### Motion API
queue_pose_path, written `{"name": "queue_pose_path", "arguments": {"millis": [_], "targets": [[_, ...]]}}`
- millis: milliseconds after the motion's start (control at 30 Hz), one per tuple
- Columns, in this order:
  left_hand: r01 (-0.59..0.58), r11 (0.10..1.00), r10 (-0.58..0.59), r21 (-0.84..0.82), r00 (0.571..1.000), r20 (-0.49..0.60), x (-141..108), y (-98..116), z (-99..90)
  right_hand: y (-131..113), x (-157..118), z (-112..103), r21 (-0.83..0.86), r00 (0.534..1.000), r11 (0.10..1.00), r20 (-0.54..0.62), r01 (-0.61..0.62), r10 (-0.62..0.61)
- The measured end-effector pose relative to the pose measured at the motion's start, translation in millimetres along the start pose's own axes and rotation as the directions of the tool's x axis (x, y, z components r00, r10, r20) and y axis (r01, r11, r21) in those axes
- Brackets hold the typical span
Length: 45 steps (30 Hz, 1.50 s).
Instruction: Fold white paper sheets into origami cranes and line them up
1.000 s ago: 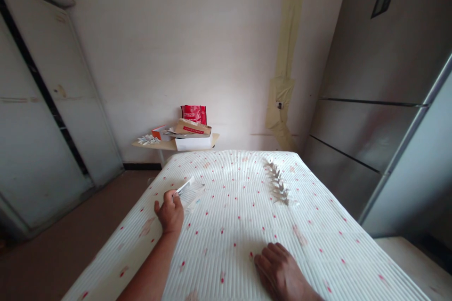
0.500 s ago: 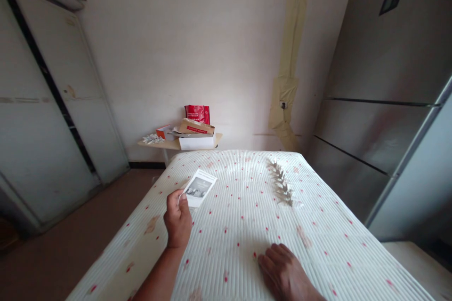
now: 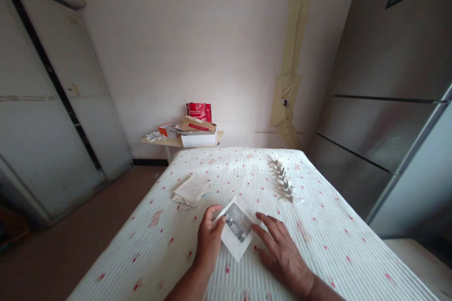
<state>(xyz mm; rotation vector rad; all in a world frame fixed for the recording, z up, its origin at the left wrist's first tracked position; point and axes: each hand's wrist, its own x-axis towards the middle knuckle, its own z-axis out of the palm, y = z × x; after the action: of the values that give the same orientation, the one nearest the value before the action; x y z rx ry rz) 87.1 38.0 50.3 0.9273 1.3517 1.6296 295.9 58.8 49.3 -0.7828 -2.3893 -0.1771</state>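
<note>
My left hand (image 3: 211,230) pinches the left corner of a square sheet of paper (image 3: 238,230) between thumb and fingers. The sheet bears a grey printed picture within a pale border and is turned cornerwise. At its right edge, my right hand (image 3: 278,244) has its fingers stretched out and spread, fingertips at the paper; whether they press on it I cannot tell. Farther left lies a loose stack of printed sheets (image 3: 192,190). On the right, a row of small folded paper shapes, like cranes (image 3: 282,179), stands on the cloth.
A ribbed white cover with red spots (image 3: 226,169) lies over the table. Behind it, a small side table (image 3: 169,142) bears a white box (image 3: 199,140), a red bag (image 3: 198,111) and white folded bits (image 3: 155,136). A fridge (image 3: 374,117) stands right, a cabinet (image 3: 70,117) left.
My left hand has brought the sheet from the stack toward me and to the right, uncovering the printed sheets. My right hand has uncurled and reached forward to the sheet's edge.
</note>
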Motion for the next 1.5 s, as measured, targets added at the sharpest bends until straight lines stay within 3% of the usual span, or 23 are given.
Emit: {"name": "queue_pose_path", "arguments": {"millis": [100,267,400,500,567,633,733,800,1000,1267,1500], "targets": [[0.018,1.000,-0.017,-0.018,0.999,0.047,-4,-3,5.0,-4,9,8,-0.085,0.998,0.994,-0.001,0.062,-0.062],[0.002,0.997,-0.009,0.073,0.996,0.094,-6,-5,5.0,0,17,10,-0.118,0.978,0.980,-0.120,0.159,-0.173],[-0.145,0.938,0.106,0.316,0.985,0.138,-4,-12,-3.2,6,16,13,-0.044,0.978,0.989,-0.151,0.142,-0.148],[-0.278,0.839,0.210,0.468,0.958,0.193,-5,-16,-12.5,9,12,16,0.008,0.991,0.994,-0.082,0.109,-0.108],[-0.399,0.738,0.305,0.545,0.917,0.259,-9,-14,-17.7,10,11,16,0.034,0.996,0.996,0.005,0.087,-0.087],[-0.530,0.603,0.402,0.596,0.848,0.346,-17,-7,-20.1,10,11,14,0.044,0.995,0.997,0.075,0.057,-0.060],[-0.672,0.435,0.406,0.599,0.740,0.536,-31,5,-17.0,6,13,9,0.058,0.993,0.998,0.113,0.021,-0.028],[-0.711,0.375,0.382,0.594,0.703,0.600,-39,11,-12.1,2,14,6,0.071,0.992,0.997,0.117,0.029,-0.037],[-0.705,0.274,0.338,0.654,0.707,0.621,-38,8,-5.5,-3,12,7,0.092,0.989,0.995,0.134,0.048,-0.060],[-0.658,0.349,0.295,0.667,0.753,0.588,-30,3,-10.8,0,8,3,0.138,0.984,0.989,0.179,-0.047,0.022],[-0.691,0.172,0.378,0.702,0.704,0.601,-37,-2,-2.8,-12,9,-10,0.181,0.990,0.983,0.143,-0.031,0.005]]}}
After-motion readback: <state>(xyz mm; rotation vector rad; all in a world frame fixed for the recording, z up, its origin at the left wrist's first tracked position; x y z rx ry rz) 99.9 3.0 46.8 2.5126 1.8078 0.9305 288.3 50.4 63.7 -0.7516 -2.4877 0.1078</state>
